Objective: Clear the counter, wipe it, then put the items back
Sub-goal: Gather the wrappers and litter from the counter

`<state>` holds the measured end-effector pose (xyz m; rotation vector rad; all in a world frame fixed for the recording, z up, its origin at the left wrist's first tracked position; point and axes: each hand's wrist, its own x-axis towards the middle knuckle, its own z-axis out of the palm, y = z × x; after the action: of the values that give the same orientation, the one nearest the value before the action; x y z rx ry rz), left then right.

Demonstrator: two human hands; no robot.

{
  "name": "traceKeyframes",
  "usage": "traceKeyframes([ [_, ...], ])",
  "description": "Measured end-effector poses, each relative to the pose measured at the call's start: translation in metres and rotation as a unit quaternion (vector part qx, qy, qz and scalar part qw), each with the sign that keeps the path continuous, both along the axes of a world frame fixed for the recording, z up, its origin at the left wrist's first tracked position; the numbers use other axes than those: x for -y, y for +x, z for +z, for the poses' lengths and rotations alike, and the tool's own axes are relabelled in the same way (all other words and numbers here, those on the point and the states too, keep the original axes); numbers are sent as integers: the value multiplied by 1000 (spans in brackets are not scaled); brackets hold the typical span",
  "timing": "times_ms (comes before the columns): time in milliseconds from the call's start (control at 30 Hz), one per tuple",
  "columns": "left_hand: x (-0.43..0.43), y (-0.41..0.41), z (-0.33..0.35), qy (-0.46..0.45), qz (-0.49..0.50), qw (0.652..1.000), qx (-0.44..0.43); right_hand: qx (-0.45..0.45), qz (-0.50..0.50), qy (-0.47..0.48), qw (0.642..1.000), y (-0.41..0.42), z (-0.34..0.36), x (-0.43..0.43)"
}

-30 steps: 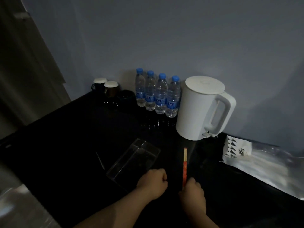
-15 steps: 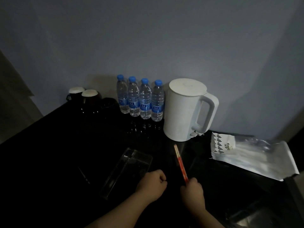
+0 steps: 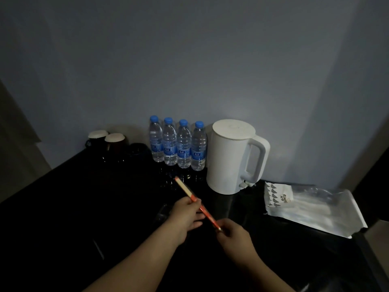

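1. Counter point(image 3: 73, 207): black, glossy, flat; faint reflections of the bottles show on it. Light is dim.
2. Stick point(image 3: 197, 204): thin, straight, orange-red over most of its length with a pale tan far end. It is held off the counter, tilted from upper left to lower right.
3. Left hand point(image 3: 185, 216): fingers curled loosely round the middle of the stick, thumb on top; partly closed, gripping.
4. Right hand point(image 3: 233, 234): pinched closed on the stick's near end, fingertips bunched at the tip.
5. Bottles point(image 3: 176, 144): four clear plastic water bottles, ribbed, blue caps and blue labels, upright in a tight row against the wall, touching side to side.
6. Kettle point(image 3: 229, 157): white, smooth, matte cylinder with flat round lid and squared loop handle facing right; stands just right of the bottles.
7. Cups point(image 3: 109, 142): two dark cups, pale on top, at the back left, close together. A dark round item beside them is too dim to tell.
8. Bag point(image 3: 311, 207): flat, crinkled pouch, white printed panel at its left end, clear shiny film over the rest; lies right of the kettle, near the counter's edge.
9. Wall point(image 3: 189, 60): plain, smooth, blue-grey.
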<state>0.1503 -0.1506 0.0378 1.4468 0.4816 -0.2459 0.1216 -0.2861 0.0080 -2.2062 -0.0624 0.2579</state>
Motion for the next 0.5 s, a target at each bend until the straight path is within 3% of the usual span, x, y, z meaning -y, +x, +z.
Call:
traceKeyframes([
  [333, -14, -15, 12, 52, -76, 994, 65, 30, -24, 67, 997, -6, 11, -22],
  [500, -19, -15, 13, 8, -53, 996, 76, 33, -58, 45, 997, -19, 12, -11],
])
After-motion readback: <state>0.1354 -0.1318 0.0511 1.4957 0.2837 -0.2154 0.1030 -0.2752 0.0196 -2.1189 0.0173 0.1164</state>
